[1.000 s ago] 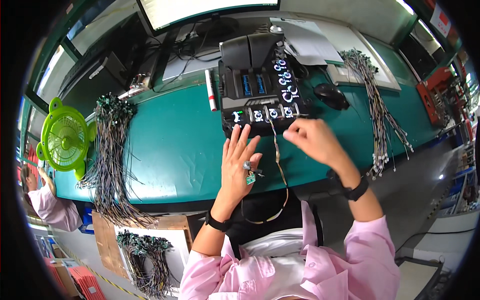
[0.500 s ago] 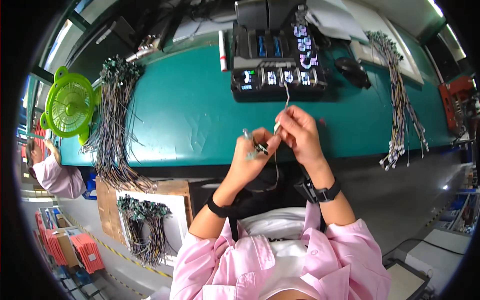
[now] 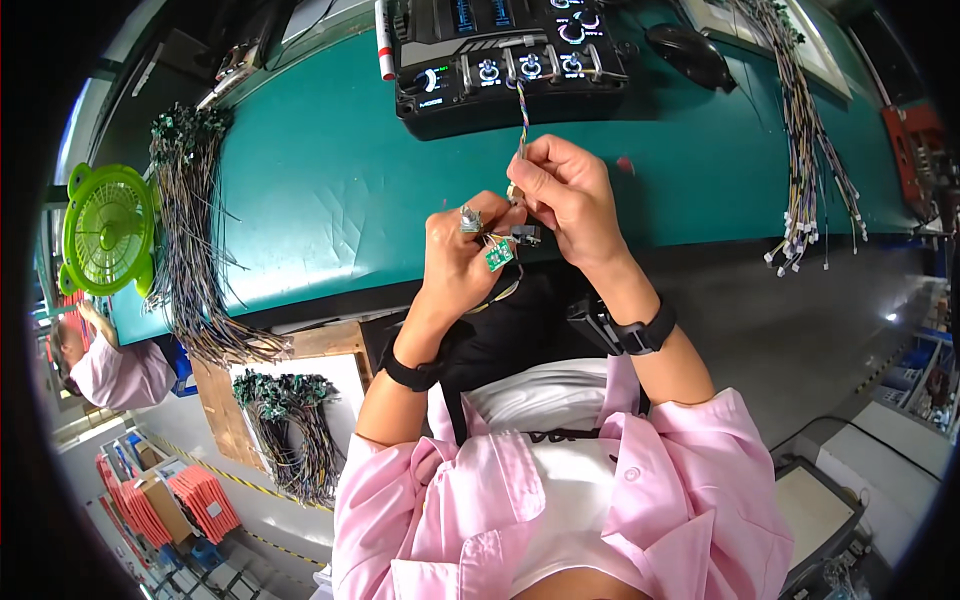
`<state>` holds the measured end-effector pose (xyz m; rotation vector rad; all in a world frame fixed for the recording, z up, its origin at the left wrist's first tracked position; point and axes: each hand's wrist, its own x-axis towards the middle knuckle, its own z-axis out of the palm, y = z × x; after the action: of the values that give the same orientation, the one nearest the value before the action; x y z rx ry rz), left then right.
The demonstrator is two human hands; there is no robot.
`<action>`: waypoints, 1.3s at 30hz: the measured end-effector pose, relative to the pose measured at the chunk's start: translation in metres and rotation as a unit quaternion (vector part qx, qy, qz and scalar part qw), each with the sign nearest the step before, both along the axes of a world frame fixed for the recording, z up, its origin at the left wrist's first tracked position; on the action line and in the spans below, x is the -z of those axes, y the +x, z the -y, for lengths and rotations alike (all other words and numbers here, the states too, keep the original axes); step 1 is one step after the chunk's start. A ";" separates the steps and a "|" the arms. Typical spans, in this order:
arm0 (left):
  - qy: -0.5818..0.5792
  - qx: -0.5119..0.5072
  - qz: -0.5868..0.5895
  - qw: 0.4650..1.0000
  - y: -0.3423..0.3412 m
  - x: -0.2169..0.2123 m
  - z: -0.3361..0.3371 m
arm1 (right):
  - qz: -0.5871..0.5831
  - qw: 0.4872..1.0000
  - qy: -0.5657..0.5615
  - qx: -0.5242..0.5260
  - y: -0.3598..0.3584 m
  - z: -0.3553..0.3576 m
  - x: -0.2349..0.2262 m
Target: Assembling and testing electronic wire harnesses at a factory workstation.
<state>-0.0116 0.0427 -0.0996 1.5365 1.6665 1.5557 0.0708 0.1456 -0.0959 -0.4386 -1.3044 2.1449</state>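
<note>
My left hand (image 3: 452, 262) is closed on a wire harness; its small green circuit board (image 3: 498, 254) hangs below the fingers. A metal-tipped part (image 3: 470, 220) sticks out over the knuckles, and a small dark component (image 3: 526, 235) shows beside the fingertips. My right hand (image 3: 578, 205) pinches a pale connector (image 3: 514, 191) at the end of a twisted multicoloured cable (image 3: 524, 118). That cable runs up to the front of a black control box (image 3: 425, 122) with lit knobs and small screens. Both hands' fingertips meet at the connector; whether its two halves are joined is hidden.
Bundles of wire harnesses lie on the green bench (image 3: 300, 180), one at left (image 3: 190, 220), another at right (image 3: 795, 130). A green fan (image 3: 108, 232) stands far left, a black mouse (image 3: 690, 56) by the box. Below left, a board (image 3: 225, 410) holds more harnesses. Another person (image 3: 120, 365) is at far left.
The view has shifted, so the box sits higher in the picture. My left hand has turned, bringing the green circuit board into clearer sight. Both hands remain together at the connector.
</note>
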 end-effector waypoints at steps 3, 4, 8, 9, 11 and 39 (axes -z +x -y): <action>0.023 0.080 -0.015 0.996 0.003 -0.006 0.009 | -0.090 0.992 -0.072 0.056 -0.006 -0.007 0.003; -0.012 0.078 0.012 0.997 0.003 -0.006 0.016 | -0.092 0.992 -0.071 0.058 -0.007 -0.005 0.003; -0.129 0.004 -0.090 0.987 -0.009 -0.020 0.038 | 0.019 0.994 0.070 0.077 -0.006 -0.001 0.006; -0.159 -0.047 -0.063 0.984 -0.014 -0.027 0.052 | 0.007 0.993 0.072 0.092 -0.007 0.002 0.003; -0.184 -0.146 -0.023 0.972 -0.022 -0.042 0.089 | -0.025 0.990 0.078 0.116 -0.011 0.010 -0.006; -0.272 -0.411 -0.417 0.764 -0.492 -0.062 0.129 | 0.116 0.985 0.125 -0.001 0.005 0.010 -0.008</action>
<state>-0.5031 -0.0862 -0.0376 1.2553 3.2421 0.4033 0.0760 0.1355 -0.0880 -0.5957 -1.6796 1.9406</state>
